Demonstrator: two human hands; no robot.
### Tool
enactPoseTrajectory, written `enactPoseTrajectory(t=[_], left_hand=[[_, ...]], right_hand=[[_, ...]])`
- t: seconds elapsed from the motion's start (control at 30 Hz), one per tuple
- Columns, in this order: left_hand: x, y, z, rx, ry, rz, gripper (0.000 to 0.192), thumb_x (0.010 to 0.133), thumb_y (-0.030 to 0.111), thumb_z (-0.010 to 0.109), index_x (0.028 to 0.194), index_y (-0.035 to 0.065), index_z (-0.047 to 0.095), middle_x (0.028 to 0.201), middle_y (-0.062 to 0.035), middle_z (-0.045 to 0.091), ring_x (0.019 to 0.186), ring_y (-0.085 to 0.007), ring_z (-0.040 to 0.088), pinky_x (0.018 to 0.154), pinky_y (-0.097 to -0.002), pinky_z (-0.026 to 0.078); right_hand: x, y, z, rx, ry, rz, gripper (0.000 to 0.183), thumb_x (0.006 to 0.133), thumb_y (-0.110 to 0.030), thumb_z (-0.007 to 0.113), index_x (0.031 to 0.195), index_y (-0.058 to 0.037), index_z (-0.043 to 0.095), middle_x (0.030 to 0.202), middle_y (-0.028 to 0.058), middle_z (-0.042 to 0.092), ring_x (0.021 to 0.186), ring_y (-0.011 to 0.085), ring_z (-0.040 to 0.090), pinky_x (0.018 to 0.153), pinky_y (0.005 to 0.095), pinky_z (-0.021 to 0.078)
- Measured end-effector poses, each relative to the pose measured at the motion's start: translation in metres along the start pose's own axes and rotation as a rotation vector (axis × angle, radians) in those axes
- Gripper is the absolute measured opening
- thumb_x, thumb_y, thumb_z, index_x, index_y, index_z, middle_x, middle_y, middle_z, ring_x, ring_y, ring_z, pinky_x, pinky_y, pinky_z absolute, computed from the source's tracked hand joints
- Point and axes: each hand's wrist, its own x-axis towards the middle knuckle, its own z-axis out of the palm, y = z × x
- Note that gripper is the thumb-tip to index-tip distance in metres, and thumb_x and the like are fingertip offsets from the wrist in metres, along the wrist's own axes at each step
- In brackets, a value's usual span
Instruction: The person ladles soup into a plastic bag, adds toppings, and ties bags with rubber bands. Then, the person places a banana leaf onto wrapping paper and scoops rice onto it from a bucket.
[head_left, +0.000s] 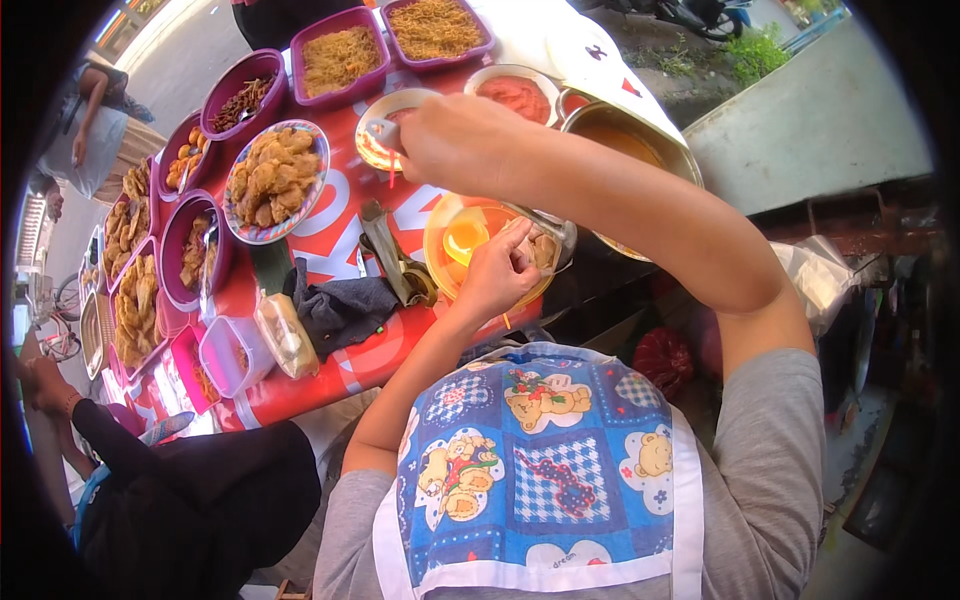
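My left hand (501, 271) holds the edge of a clear plastic bag (541, 251) with food in it, over an orange plastic basin (437, 225). A yellow bowl (463, 238) lies in that basin. Higher up, my right hand (442, 139) is closed on a grey handle (384, 135) above a bowl with red sauce (373, 157). A metal ladle (559, 229) reaches down to the bag's mouth; what holds its far end is hidden by my right forearm. A second bowl of red sauce (517, 97) and a metal pot of orange-brown broth (679, 154) stand beyond the forearm.
Purple tubs of noodles (339, 64) and side dishes line the far and left edges, with a plate of fried food (275, 180) among them. A dark cloth (341, 307), folded leaves (390, 259) and a filled plastic bag (286, 334) lie nearer. A person in black (202, 495) is at left.
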Motion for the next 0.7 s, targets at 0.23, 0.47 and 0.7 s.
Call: enactPoseTrajectory(t=[0.23,0.47,0.7], left_hand=[[0.000,-0.013,-0.011,-0.065,0.009,-0.065,0.066,0.066,0.006,0.058,0.129,0.0049,0.041,0.060,-0.0021,0.049,0.054,-0.0073,0.048,0.056,-0.0211,0.042],[0.007,-0.021,-0.015,-0.091,-0.050,-0.091,0.066,0.068,0.004,0.057,0.131,0.0068,0.039,0.060,0.0022,0.048,0.056,-0.0047,0.047,0.057,-0.0198,0.041],[0.011,-0.007,-0.013,-0.112,-0.095,-0.172,0.065,0.070,0.002,0.057,0.132,0.0105,0.039,0.062,0.0048,0.044,0.056,-0.0025,0.041,0.055,-0.0178,0.037]], right_hand=[[-0.075,0.043,-0.060,0.166,0.305,-0.047,0.031,0.085,-0.025,0.049,0.071,0.0019,0.050,0.056,0.0109,0.054,0.049,0.0189,0.058,0.048,0.0299,0.0462],[-0.202,0.096,-0.026,0.313,0.564,0.502,0.024,0.091,-0.023,0.045,0.079,-0.0026,0.048,0.057,0.0094,0.054,0.053,0.0191,0.059,0.052,0.0307,0.0456],[-0.276,0.098,0.058,0.291,0.562,0.224,0.011,0.081,-0.005,0.059,0.089,0.0012,0.055,0.090,0.0133,0.061,0.078,0.0272,0.061,0.065,0.0295,0.0491]])
